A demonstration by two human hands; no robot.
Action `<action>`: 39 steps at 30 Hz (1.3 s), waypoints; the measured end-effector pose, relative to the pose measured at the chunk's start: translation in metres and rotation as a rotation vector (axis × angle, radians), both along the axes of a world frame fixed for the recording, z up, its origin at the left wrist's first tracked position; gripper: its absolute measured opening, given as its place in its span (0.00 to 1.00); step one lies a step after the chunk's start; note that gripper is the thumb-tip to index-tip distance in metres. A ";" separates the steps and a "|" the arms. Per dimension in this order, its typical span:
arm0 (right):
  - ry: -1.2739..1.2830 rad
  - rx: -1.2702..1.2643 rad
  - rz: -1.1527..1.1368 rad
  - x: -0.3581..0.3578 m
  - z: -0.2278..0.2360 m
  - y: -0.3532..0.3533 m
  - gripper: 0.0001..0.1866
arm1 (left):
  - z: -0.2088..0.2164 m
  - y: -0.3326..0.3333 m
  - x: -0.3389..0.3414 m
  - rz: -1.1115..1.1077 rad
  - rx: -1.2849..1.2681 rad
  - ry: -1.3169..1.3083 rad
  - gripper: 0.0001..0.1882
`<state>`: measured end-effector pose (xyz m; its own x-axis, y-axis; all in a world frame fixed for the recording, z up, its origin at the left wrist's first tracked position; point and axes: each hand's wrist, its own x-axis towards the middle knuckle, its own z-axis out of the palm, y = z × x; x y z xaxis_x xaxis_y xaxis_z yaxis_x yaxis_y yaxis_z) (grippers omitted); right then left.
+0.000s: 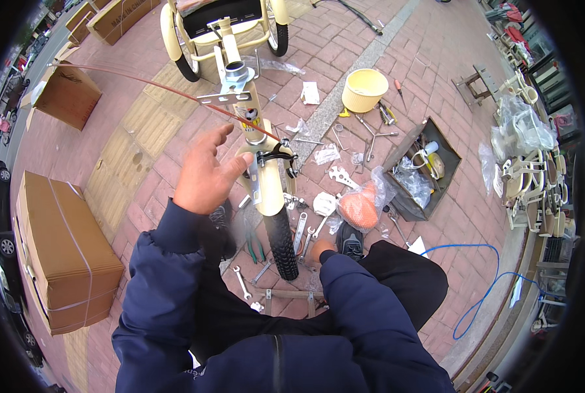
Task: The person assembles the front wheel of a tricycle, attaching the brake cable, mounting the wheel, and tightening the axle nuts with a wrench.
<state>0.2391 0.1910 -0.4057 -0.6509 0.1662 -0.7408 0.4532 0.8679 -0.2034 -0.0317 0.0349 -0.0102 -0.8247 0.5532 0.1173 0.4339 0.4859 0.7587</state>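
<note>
A cream tricycle frame [232,49] stands ahead of me, its front fork and fender [273,190] over a knobby black tyre [281,245]. My left hand [207,171] is open beside the fork, fingers apart, its thumb at a metal bracket [256,180] on the fender; whether they touch I cannot tell. From the black brake caliper [278,157], a reddish-brown cable [168,87] stretches to the far left. Low by the tyre, my right hand [320,249] is near several wrenches [299,232] on the paving, its fingers mostly hidden.
Right of the wheel lie an orange bubble-wrapped bundle [359,206] and an open toolbox [423,171]. A yellow bucket [364,90] stands beyond them. Green-handled pliers [253,241] lie near the tyre. Cardboard boxes [69,252] line the left, and a blue hose [479,304] curves at right.
</note>
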 end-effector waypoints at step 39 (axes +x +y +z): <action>1.027 -0.231 -0.849 -0.100 0.183 0.014 0.11 | -0.027 0.050 -0.020 0.012 -0.016 -0.277 0.18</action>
<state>0.1389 0.2045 -0.2231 -0.6820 0.7296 -0.0510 0.3843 0.2981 -0.8738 -0.0519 0.0847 -0.0376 -0.8307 0.5433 -0.1219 0.2054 0.5025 0.8398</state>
